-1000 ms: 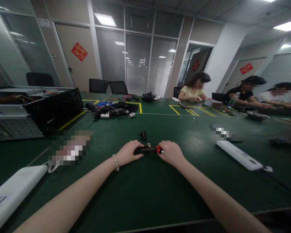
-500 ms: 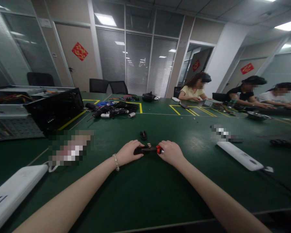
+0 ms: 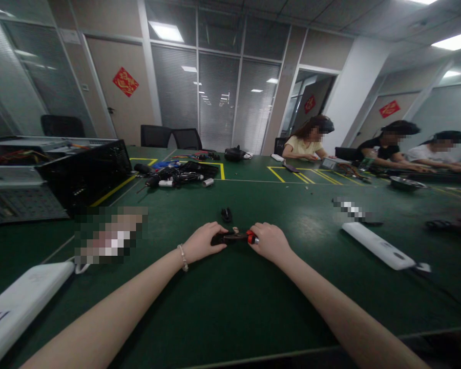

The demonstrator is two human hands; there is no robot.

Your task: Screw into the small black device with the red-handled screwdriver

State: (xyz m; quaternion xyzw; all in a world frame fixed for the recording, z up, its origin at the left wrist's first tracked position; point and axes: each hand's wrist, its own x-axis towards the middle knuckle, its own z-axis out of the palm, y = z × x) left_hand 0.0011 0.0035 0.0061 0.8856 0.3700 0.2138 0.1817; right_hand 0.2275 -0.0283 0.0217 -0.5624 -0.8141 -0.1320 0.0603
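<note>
My left hand (image 3: 203, 242) and right hand (image 3: 269, 242) each grip an end of a small black-and-red tool (image 3: 235, 237) on the green worktop (image 3: 230, 297).

No text can be read. The red diamond signs (image 3: 125, 81) on the doors carry gold characters too small to make out, and the dark mark on the white box (image 3: 21, 302) is cut off.
</note>
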